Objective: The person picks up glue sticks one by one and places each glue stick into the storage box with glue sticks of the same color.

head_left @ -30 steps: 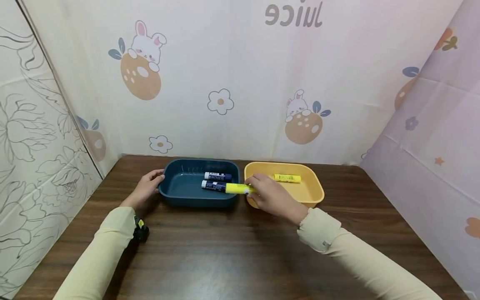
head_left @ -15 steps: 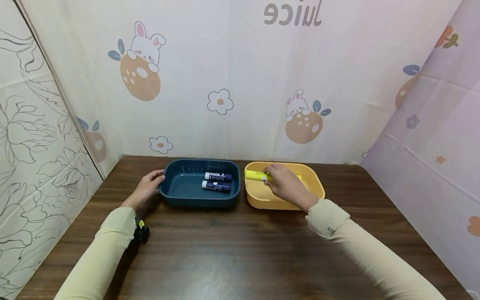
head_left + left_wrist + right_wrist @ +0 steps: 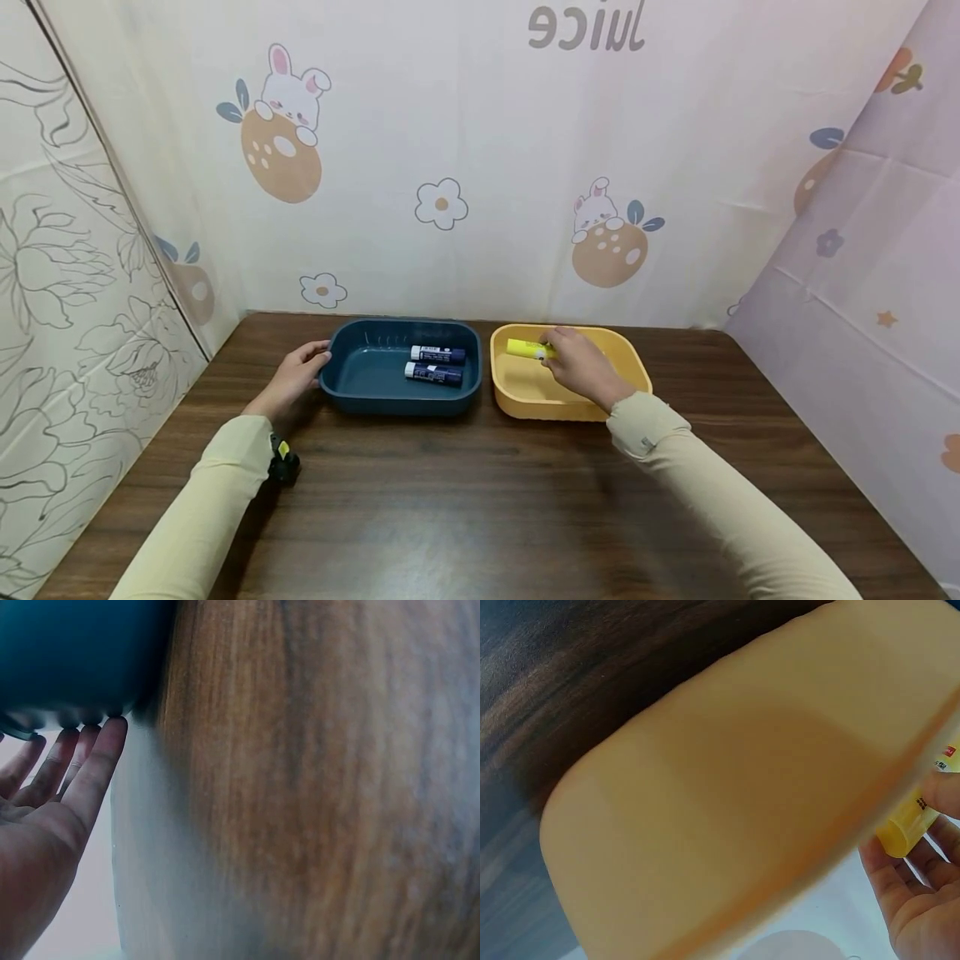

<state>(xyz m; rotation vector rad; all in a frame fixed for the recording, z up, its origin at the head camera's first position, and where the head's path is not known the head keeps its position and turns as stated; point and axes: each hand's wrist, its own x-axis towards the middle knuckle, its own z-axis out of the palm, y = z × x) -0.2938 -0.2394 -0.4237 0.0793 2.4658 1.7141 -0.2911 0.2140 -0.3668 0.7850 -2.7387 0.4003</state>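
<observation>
My right hand (image 3: 581,367) pinches a yellow glue stick (image 3: 528,348) over the inside of the yellow basket (image 3: 517,408). In the right wrist view the thumb and fingers close round one end of that stick, partly behind the basket's wall. My left hand (image 3: 294,377) rests against the left end of the dark teal basket (image 3: 397,407); in the left wrist view its extended fingertips (image 3: 114,729) touch the outer wall. Two navy glue sticks with white caps, an upper one (image 3: 442,355) and a lower one (image 3: 438,375), lie at the teal basket's right side.
Both baskets stand side by side near the back edge of a brown wooden table (image 3: 450,500), with a narrow gap between them. A printed curtain (image 3: 465,125) hangs right behind. A small black device (image 3: 283,462) sits at the left wrist.
My right hand has moved right with the yellow glue stick, from above the teal basket's edge to over the yellow basket. It now hides the other yellow glue stick there. My left hand stays put.
</observation>
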